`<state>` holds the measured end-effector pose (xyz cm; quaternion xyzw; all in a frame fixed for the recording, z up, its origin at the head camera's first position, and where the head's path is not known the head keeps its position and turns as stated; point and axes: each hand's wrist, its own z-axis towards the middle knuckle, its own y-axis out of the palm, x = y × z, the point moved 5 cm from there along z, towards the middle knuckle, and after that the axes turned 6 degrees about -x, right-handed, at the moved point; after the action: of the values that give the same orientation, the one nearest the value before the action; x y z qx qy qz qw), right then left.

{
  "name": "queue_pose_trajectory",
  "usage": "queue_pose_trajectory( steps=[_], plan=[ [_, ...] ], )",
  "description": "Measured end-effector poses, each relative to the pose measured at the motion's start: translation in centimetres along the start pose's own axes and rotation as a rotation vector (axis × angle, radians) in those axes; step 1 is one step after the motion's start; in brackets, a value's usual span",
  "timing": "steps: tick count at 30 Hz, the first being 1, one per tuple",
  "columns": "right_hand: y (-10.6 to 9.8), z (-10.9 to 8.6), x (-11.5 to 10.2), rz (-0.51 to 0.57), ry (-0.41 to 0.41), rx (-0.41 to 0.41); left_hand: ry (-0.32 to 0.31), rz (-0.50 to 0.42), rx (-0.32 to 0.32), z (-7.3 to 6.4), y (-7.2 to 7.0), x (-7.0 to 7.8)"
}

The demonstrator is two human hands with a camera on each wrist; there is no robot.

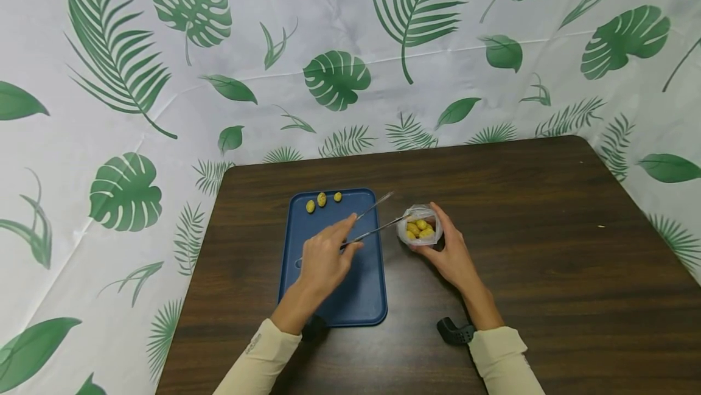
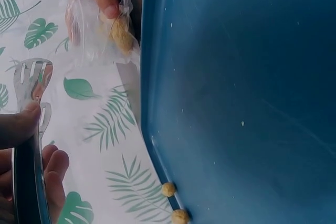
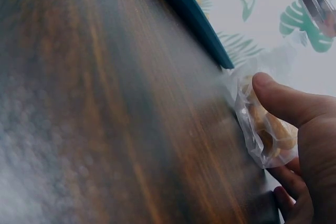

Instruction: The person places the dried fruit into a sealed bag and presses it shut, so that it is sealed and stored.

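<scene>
Metal tongs (image 1: 378, 229) with slotted, fork-like ends (image 2: 31, 77) are held in my left hand (image 1: 325, 258), above the blue tray (image 1: 356, 304). Their two arms stand apart and point right, one tip overlapping the bag's mouth in the head view. My right hand (image 1: 454, 256) grips a clear plastic bag (image 2: 86, 30) from its right side, thumb and fingers around it. Several small yellow rounded pieces (image 1: 420, 224) lie inside the bag, whose mouth faces up. Three similar pieces (image 1: 321, 199) sit at the tray's far end.
The blue tray lies on a dark wooden table (image 1: 547, 249), left of the bag. A white cloth (image 1: 263, 84) with green leaf prints hangs behind the table. A tiny light scrap (image 1: 601, 226) is on the table at the right. Dark bands (image 1: 454, 331) are on the wrists.
</scene>
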<state>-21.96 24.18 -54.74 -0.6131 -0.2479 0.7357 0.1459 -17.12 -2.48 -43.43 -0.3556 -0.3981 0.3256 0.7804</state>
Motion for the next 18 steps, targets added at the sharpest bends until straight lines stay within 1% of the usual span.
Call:
queue_pose_trajectory(
  steps=[10, 15, 18],
  plan=[
    [0.1, 0.0, 0.0, -0.001, 0.011, -0.001, -0.070, 0.014, 0.032, -0.2, -0.8, -1.1],
    [0.1, 0.1, 0.1, -0.008, 0.013, -0.001, -0.091, 0.012, 0.037, -0.5, -1.1, -1.7],
    [0.1, 0.0, 0.1, -0.006, 0.022, -0.007, -0.101, 0.032, 0.047, -0.6, -1.3, -2.0]
  ],
)
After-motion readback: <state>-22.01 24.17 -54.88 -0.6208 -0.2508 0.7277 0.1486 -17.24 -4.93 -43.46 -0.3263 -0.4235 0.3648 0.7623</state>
